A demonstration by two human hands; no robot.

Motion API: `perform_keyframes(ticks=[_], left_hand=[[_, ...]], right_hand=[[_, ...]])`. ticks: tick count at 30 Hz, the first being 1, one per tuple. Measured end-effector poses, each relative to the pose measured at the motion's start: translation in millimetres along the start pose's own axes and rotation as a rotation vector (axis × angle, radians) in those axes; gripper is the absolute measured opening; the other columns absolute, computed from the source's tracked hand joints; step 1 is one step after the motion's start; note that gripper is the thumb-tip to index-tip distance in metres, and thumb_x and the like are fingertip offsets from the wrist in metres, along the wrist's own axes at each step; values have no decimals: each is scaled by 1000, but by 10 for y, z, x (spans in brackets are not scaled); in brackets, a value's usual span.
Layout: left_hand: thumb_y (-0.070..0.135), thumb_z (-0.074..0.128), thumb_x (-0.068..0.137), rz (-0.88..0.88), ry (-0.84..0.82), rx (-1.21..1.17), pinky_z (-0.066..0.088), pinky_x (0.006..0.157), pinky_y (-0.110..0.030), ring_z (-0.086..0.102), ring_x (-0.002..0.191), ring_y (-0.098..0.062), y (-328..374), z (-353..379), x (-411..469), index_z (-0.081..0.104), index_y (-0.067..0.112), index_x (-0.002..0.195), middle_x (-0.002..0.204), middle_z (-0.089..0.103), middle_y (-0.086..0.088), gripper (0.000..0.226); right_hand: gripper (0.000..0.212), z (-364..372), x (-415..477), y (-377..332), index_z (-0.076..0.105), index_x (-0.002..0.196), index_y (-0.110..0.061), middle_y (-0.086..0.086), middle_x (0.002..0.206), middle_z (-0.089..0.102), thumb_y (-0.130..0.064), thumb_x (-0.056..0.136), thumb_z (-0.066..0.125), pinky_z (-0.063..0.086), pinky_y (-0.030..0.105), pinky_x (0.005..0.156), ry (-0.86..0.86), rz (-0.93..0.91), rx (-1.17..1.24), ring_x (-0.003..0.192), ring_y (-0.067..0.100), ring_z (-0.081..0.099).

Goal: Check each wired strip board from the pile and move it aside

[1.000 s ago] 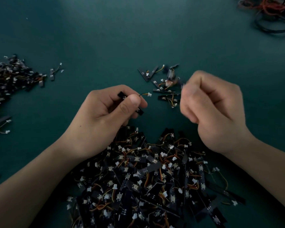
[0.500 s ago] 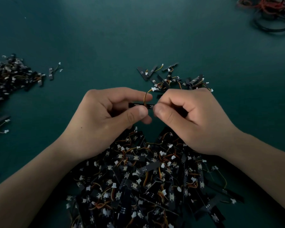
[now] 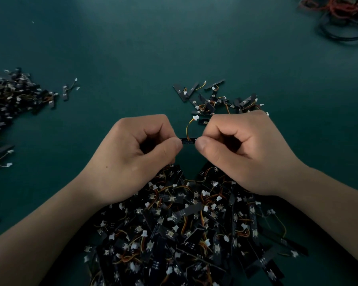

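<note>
Here the left hand [image 3: 132, 155] and right hand [image 3: 242, 153] each pinch one end of a strip board [image 3: 188, 140] stretched between them.

**Electronics assembly and inspection station.**
A dark green desk [image 3: 132, 48] carries a large loose pile of wired strip boards [image 3: 184, 234]. These are small black boards with white connectors and orange-yellow leads. A second heap [image 3: 6, 104] lies at the left edge. A small cluster [image 3: 215, 98] sits beyond the near pile. A tangle of red and black cables [image 3: 339, 15] occupies the far right corner.
</note>
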State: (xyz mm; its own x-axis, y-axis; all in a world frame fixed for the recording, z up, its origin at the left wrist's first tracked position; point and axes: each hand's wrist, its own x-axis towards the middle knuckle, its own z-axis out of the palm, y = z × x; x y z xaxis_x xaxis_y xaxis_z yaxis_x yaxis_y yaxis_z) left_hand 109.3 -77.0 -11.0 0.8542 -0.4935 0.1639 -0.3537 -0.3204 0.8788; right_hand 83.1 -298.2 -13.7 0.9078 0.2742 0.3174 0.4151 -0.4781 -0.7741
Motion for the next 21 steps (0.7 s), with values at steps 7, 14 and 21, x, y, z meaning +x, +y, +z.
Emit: perform_keyframes(ticks=[7, 14, 21], left_hand=[[32, 62, 92, 46, -29, -19, 34, 49, -17, 43, 49, -13, 1, -8, -10, 65, 12, 72, 59, 57, -7, 28], [29, 63, 92, 62, -42, -51, 34, 51, -14, 42, 50, -3, 4, -16, -6, 64, 12, 71, 57, 55, 2, 26], [27, 62, 90, 71, -64, -36, 35, 52, -16, 43, 51, -6, 16, -7, -9, 62, 15, 70, 58, 54, -1, 23]], right_hand=[[31, -14, -5, 4, 59, 66, -14, -5, 50, 48, -20, 95, 66, 28, 18, 44, -23, -6, 12, 42, 17, 41], [33, -13, -2, 6, 58, 65, -12, -4, 50, 47, -20, 96, 66, 28, 19, 44, -47, -18, 10, 42, 17, 41], [35, -10, -1, 7, 55, 63, -9, -5, 49, 43, -18, 95, 67, 27, 16, 47, -80, -37, -20, 45, 14, 39]])
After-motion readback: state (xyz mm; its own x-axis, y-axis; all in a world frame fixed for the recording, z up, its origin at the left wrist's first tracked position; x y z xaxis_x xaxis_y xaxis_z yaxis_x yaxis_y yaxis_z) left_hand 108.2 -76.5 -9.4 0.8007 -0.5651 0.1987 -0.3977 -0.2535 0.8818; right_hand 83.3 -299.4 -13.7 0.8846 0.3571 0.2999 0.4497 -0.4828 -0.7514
